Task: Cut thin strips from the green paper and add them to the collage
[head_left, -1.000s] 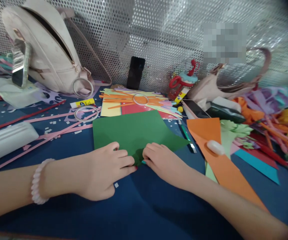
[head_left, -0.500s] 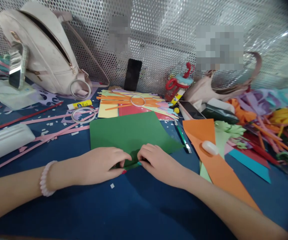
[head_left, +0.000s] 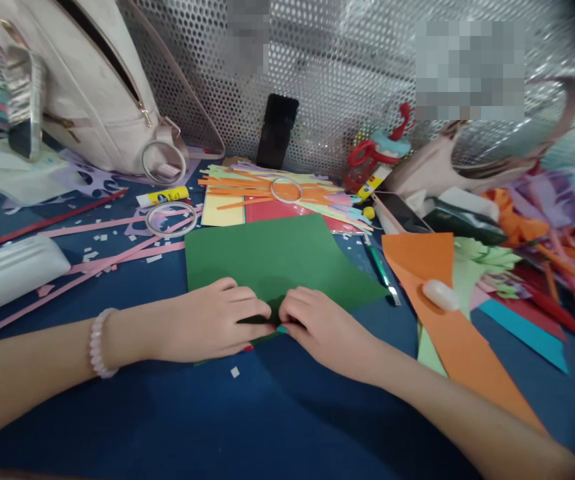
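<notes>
A green sheet of paper [head_left: 277, 257] lies flat on the blue table [head_left: 267, 413] in front of me. My left hand [head_left: 207, 327] and my right hand [head_left: 322, 327] meet at its near edge and pinch a small fold of the green paper between their fingertips. The fold itself is mostly hidden under my fingers. A pale bead bracelet [head_left: 98, 343] sits on my left wrist.
Behind the sheet lie coloured paper strips [head_left: 277, 193], a tape ring [head_left: 171, 219], a glue stick [head_left: 162, 197] and a black phone [head_left: 277, 130] leaning on the perforated wall. A pale backpack [head_left: 82, 87] stands back left. Orange paper [head_left: 432, 293], a green pen [head_left: 382, 270] and craft scraps lie right.
My hands have drawn closer together on the near edge of the green sheet, and the small fold between my fingers has tightened. The view has shifted slightly.
</notes>
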